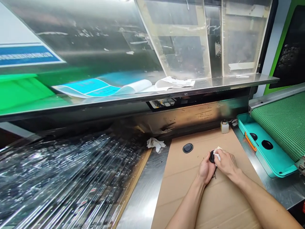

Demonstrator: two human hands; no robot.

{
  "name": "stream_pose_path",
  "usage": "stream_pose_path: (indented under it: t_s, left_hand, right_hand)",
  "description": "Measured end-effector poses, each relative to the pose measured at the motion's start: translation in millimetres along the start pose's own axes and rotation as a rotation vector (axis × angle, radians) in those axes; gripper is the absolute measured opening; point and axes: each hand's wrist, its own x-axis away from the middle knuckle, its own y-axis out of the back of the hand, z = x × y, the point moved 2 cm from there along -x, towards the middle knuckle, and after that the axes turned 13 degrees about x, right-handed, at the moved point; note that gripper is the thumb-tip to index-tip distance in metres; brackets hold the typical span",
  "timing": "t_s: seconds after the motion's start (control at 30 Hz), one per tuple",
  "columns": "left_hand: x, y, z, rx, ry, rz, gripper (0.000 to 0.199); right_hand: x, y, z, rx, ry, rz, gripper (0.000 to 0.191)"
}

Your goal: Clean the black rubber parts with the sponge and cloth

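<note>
My left hand (pixel 206 169) is closed around a small round black part (pixel 212 156), holding it over the brown cardboard sheet (pixel 181 190). A white cloth (pixel 217 152) is pinched in the fingers of my right hand (pixel 225 161), pressed against the face of that part. Another black disc (pixel 187 148), with a raised rim, lies flat on the cardboard to the left of my hands. Just below the held part, a small dark thin object, too small to make out, shows beside my left hand.
A small bottle (pixel 224 127) stands at the cardboard's back edge. On the right, a teal tray (pixel 274 159) holds black discs beside a green mesh belt (pixel 283 117). Crumpled white cloth (pixel 156 144) and clear plastic film (pixel 71 178) lie left. A metal shelf (pixel 214 83) crosses behind.
</note>
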Motion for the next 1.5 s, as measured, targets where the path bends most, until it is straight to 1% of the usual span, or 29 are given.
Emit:
stream_pose_path:
  t_s: [0.1,0.13,0.17,0.23,0.3,0.37,0.43,0.47,0.57,0.63,0.7,0.8,0.83,0.87,0.97,1.0,1.1,1.13,1.23,1.27,1.37,1.4,1.5]
  left_hand:
    - [-1,1.5,2,-0.015,0.036,0.026,0.033]
    - [-1,2.3,2,-0.025,0.036,0.018,0.033]
    - [-1,2.9,2,-0.038,0.023,0.007,0.032]
    - [-1,3.8,1,-0.075,-0.023,-0.011,0.029]
    - [-1,3.6,1,-0.104,-0.051,-0.009,0.028]
    - [0,2.4,2,-0.113,-0.038,0.003,0.030]
    - [1,1.0,3,-0.111,-0.011,0.009,0.032]
    - [2,0.3,3,-0.111,-0.005,0.013,0.033]
    - [2,0.0,2,-0.110,-0.037,0.017,0.033]
    - [1,1.5,1,-0.091,-0.064,0.005,0.032]
    - [0,3.5,0,-0.057,-0.067,-0.017,0.032]
    - [-1,5.0,1,-0.031,-0.023,-0.036,0.029]
    - [-1,4.9,1,-0.033,-0.013,-0.035,0.028]
    - [-1,4.6,1,-0.038,-0.017,-0.029,0.027]
    - [0,3.4,0,-0.041,-0.080,-0.011,0.025]
    - [0,3.3,0,-0.038,-0.091,-0.014,0.024]
    - [0,3.7,2,-0.024,-0.054,-0.035,0.025]
    - [0,4.1,2,-0.021,-0.043,-0.038,0.025]
    - [-2,5.4,3,-0.014,-0.068,-0.033,0.025]
    - [-2,5.9,3,-0.010,-0.074,-0.038,0.025]
    - [-3,6.7,2,0.001,-0.027,-0.051,0.031]
    - [-4,6.4,2,0.002,-0.014,-0.047,0.032]
    - [-4,4.1,1,0.006,-0.054,-0.005,0.033]
  right_hand:
    - [-5,0,2,0.035,0.147,-0.036,0.019]
    - [-7,1,2,0.049,0.165,-0.035,0.019]
    - [-9,1,1,0.066,0.148,-0.035,0.020]
    - [-11,3,-1,0.101,0.048,-0.031,0.021]
    - [-10,4,-2,0.121,-0.022,0.005,0.022]
    - [-6,4,1,0.119,0.028,0.072,0.021]
    - [-4,4,5,0.119,0.098,0.106,0.019]
    - [-4,5,6,0.129,0.098,0.094,0.019]
    - [-6,7,2,0.179,-0.019,-0.007,0.022]
    - [-5,5,0,0.209,-0.054,-0.047,0.021]
    - [-2,-1,2,0.231,-0.021,-0.040,0.019]
    - [2,-10,12,0.223,0.107,-0.023,0.016]
    - [2,-11,15,0.221,0.121,-0.030,0.016]
    - [0,-11,16,0.226,0.108,-0.038,0.017]
    - [-4,-10,13,0.265,0.006,-0.036,0.021]
    - [-4,-10,13,0.264,0.023,-0.021,0.020]
    - [-2,-13,16,0.223,0.175,0.012,0.018]
    - [-1,-14,16,0.218,0.178,0.006,0.018]
    - [-2,-15,16,0.243,0.037,-0.020,0.021]
    - [-3,-15,17,0.241,0.033,-0.015,0.021]
    - [-2,-13,18,0.207,0.160,0.041,0.019]
    - [-2,-12,17,0.210,0.158,0.055,0.020]
    - [-1,-10,12,0.253,0.019,0.051,0.026]
